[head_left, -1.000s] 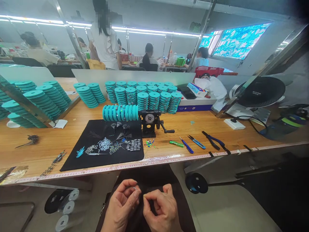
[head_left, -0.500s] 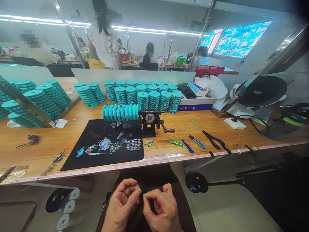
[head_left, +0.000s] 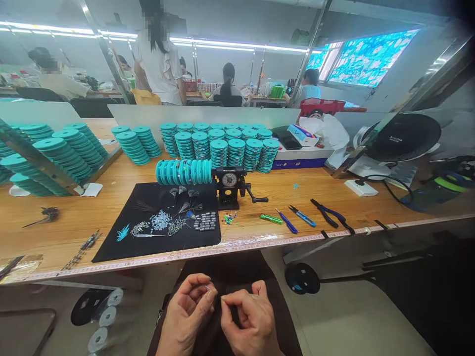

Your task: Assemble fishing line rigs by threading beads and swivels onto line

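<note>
My left hand (head_left: 187,311) and my right hand (head_left: 252,316) sit low in my lap, below the table's front edge. Their fingers are curled and pinched close together. The left fingertips hold a tiny pale piece (head_left: 207,288), too small to name. The right fingertips pinch a fine pale tip (head_left: 222,298), and I cannot tell whether it joins the left piece. Both hands are well away from the black mat (head_left: 196,244), which carries small sorted parts and bristly tufts. Beyond it stands a hand-crank winder (head_left: 229,185) loaded with teal spools (head_left: 183,172).
Stacked teal spools (head_left: 237,153) fill the wooden workbench (head_left: 74,217). Pliers (head_left: 326,212) and small blue-handled tools (head_left: 286,222) lie right of the mat. A tape measure (head_left: 222,251) runs along the table edge. Pale rolls (head_left: 107,316) sit below left. Several co-workers (head_left: 158,64) are beyond the partition.
My hands stay nearly in place and keep their pinch. The whole scene drifts slightly upward in view.
</note>
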`<action>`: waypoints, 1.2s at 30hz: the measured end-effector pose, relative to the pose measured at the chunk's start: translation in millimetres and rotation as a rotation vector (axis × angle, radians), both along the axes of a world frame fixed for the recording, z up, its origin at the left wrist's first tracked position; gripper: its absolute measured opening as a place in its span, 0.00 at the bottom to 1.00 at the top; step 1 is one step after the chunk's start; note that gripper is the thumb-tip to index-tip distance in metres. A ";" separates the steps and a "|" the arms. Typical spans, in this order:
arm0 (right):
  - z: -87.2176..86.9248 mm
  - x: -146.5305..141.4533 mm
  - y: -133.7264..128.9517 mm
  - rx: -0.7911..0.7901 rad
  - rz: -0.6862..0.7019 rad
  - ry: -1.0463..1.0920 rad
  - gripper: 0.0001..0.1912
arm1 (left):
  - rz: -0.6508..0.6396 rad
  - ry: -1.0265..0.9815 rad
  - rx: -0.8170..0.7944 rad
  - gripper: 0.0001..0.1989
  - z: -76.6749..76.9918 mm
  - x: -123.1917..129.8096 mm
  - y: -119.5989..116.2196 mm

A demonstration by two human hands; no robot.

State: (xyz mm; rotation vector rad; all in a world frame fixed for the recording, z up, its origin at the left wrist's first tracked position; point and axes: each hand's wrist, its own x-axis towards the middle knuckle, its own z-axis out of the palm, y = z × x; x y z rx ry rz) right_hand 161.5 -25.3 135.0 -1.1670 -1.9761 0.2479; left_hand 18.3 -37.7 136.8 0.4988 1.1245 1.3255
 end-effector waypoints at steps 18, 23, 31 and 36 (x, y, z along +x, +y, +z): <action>0.0 -1.0 -0.7 -0.008 0.009 -0.012 0.07 | -0.030 0.001 0.044 0.15 -4.5 -0.2 -2.0; 1.7 -4.2 1.1 0.029 0.009 0.060 0.08 | -0.025 0.009 0.057 0.14 -5.8 0.2 -1.0; -4.2 -3.5 0.6 0.019 0.045 0.114 0.08 | -0.025 -0.003 0.061 0.14 -5.8 0.7 -2.6; -3.1 -2.5 0.5 -0.016 0.052 0.096 0.07 | -0.060 0.051 0.080 0.14 -5.0 -2.0 -1.8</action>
